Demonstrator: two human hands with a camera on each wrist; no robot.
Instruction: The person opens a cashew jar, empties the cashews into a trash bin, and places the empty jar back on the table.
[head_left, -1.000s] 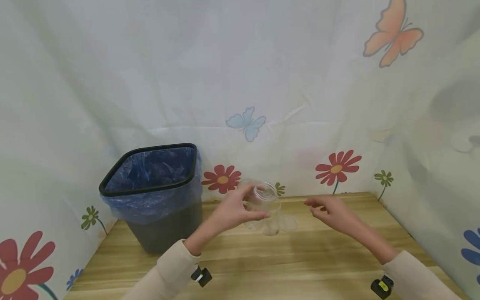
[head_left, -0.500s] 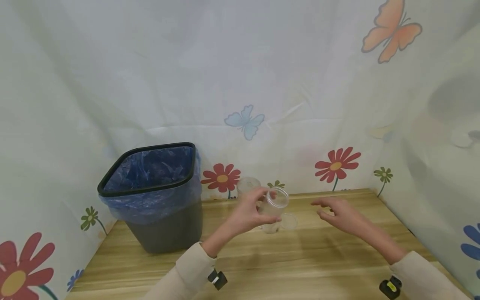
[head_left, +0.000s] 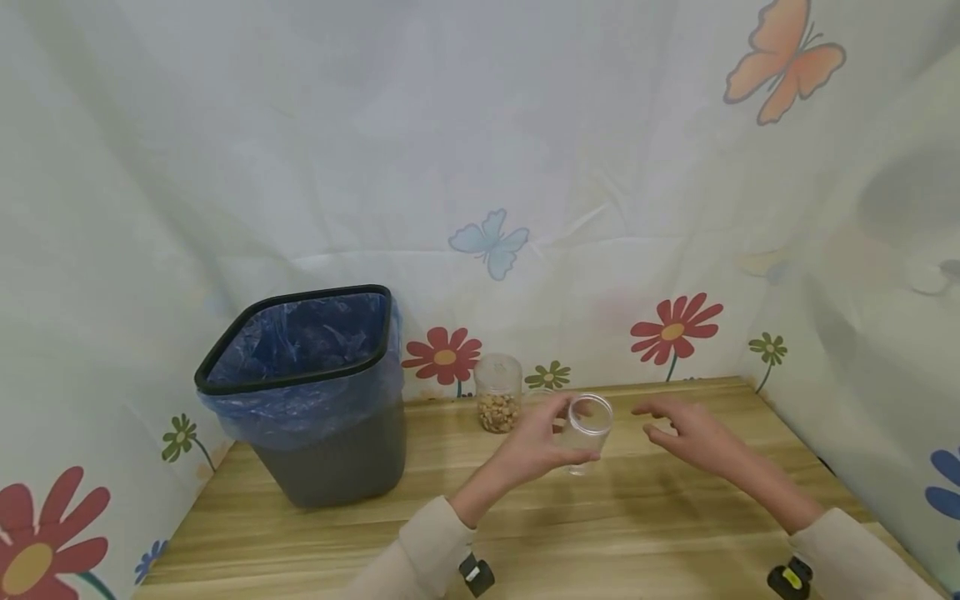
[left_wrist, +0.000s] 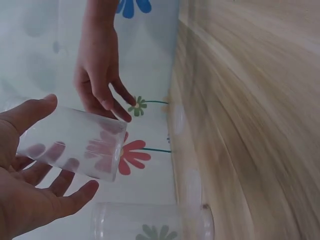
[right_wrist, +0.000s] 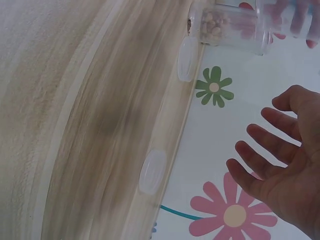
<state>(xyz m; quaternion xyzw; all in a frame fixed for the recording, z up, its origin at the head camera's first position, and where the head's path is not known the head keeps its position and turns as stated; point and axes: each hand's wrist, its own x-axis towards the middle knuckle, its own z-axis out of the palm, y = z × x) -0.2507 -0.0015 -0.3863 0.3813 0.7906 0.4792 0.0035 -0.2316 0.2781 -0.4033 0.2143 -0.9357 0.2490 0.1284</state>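
Note:
A clear plastic jar (head_left: pixel 589 427) is in my left hand (head_left: pixel 534 446), held above the table with its round mouth tilted up. In the left wrist view, the jar (left_wrist: pixel 75 142) looks see-through, with the fingers and thumb spread around its sides. To its right hovers my right hand (head_left: pixel 697 435), holding nothing; in the right wrist view its fingers (right_wrist: pixel 267 142) are spread and loosely bent. A second jar (head_left: pixel 498 398) with small light-brown, nut-like pieces at its bottom stands at the back. Another clear jar (left_wrist: pixel 145 222) stands on the table, mostly behind my left hand in the head view.
Two clear round lids, one lid (right_wrist: pixel 187 59) nearer the jars and another lid (right_wrist: pixel 153 171) farther right, lie on the wooden table (head_left: pixel 600 542). A grey bin (head_left: pixel 330 454) with a blue liner stands at the left. Flowered cloth (head_left: pixel 585 300) encloses the table's back and sides.
My left hand has carried the clear jar to the right, bringing the jar of nut-like pieces into sight. My right hand has shifted slightly to the right.

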